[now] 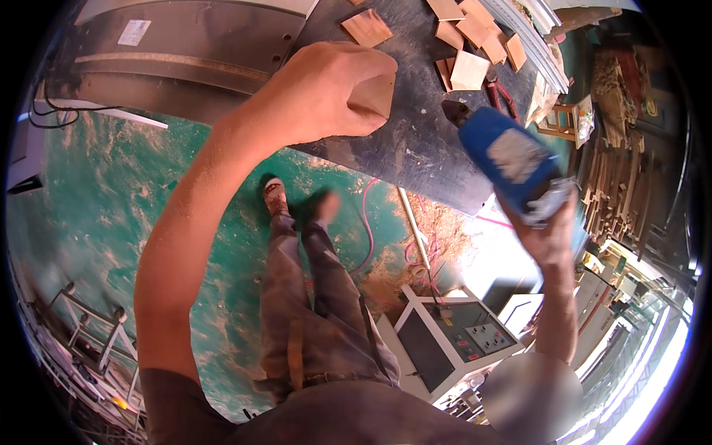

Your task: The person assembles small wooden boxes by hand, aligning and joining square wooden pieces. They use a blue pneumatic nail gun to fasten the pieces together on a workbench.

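Note:
My left hand [330, 93] is closed around a small flat wooden piece [377, 95], held over the dark worktable [415, 152]. Part of that piece is hidden behind my fingers. In my right hand [547, 233] is a blue bottle-shaped thing [512, 157] with a worn pale label and a dark tapered tip. Its tip points toward the table's far side, and its lower end is whitish and blurred. Beyond it lie red-handled pliers [504, 96]. Several loose wooden pieces [471, 70] are heaped at the back of the table, with another wooden piece [367, 28] lying apart.
A large grey-brown metal machine part [178, 63] adjoins the table at the left. Pale metal strips [530, 33] run along the right back edge. A pink hose [368, 222] and sawdust [445, 222] lie on the green floor. A control cabinet [452, 341] stands near my legs.

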Motion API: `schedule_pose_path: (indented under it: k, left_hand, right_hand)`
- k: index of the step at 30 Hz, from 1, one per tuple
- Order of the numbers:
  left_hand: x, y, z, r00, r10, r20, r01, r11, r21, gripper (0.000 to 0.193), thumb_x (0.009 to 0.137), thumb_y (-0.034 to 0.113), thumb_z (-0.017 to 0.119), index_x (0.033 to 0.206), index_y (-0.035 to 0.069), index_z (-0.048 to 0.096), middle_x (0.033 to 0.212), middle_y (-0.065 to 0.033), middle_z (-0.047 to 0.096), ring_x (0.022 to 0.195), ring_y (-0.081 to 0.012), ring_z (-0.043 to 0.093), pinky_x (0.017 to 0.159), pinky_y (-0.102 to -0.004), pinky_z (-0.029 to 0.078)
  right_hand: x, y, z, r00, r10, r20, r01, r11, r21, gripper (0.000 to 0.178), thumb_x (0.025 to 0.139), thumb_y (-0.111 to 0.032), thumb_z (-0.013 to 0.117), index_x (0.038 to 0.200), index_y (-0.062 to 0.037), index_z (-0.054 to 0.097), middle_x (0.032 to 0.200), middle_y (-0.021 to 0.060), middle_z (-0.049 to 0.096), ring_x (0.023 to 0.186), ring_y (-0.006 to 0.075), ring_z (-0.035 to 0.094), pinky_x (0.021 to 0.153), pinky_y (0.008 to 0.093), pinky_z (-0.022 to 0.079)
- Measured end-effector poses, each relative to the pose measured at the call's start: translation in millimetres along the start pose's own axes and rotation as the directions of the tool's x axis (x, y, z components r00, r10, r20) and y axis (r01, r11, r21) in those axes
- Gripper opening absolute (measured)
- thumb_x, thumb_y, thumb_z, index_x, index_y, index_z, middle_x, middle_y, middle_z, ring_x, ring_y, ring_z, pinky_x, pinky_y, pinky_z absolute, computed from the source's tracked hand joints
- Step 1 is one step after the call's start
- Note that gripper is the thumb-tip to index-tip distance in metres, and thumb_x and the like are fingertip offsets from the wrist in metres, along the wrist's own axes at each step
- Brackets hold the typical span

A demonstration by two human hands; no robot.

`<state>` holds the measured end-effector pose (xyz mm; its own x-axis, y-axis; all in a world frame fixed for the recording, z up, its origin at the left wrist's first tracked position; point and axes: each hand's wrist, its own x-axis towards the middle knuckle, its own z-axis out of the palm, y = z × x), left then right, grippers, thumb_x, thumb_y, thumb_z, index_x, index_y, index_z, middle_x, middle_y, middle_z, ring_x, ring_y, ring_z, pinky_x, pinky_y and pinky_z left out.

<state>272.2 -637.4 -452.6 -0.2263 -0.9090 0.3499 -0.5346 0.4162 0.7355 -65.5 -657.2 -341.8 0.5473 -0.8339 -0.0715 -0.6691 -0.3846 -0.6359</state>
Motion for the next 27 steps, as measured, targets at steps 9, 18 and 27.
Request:
schedule_pose_path:
  k: [9,18,27]
  left_hand:
    - [0.1,-0.4,-3.1,0.999,-0.001,0.053,-0.006,0.993,0.121,0.053,0.072,0.014,0.087,0.121,0.008,0.068,0.099,-0.0179,0.072,0.091,-0.0364,0.071,0.082,-0.0416,0.056]
    - [1.2,10.3,-10.9,0.974,-0.052,0.223,0.089,0.983,-0.160,0.030,0.079,0.014,0.080,0.080,0.009,0.050,0.066,-0.0087,0.064,0.069,-0.0329,0.069,0.064,-0.0409,0.053]
    - [2.1,5.4,-9.0,0.983,0.053,0.176,-0.029,0.990,-0.135,0.022,0.081,0.013,0.079,0.087,0.003,0.060,0.080,-0.0129,0.075,0.079,-0.0311,0.075,0.072,-0.0382,0.058]
  right_hand:
    - [35.0,-35.0,-82.7,0.792,-0.328,0.515,0.611,0.407,-0.680,0.042,0.088,-0.017,0.079,0.128,-0.0242,0.072,0.119,-0.0038,0.075,0.102,0.0136,0.075,0.089,0.0295,0.063]
    - [46.4,-28.5,-89.4,0.594,-0.254,0.763,0.599,-0.493,-0.631,0.050,0.097,-0.043,0.063,0.145,-0.0349,0.053,0.144,-0.0111,0.056,0.123,0.0089,0.062,0.106,0.0408,0.053]
    - [53.2,-16.1,-93.8,0.550,-0.288,0.784,0.479,-0.660,-0.579,0.059,0.101,-0.059,0.053,0.156,-0.0435,0.039,0.160,-0.0166,0.043,0.138,0.0059,0.053,0.120,0.0496,0.042]
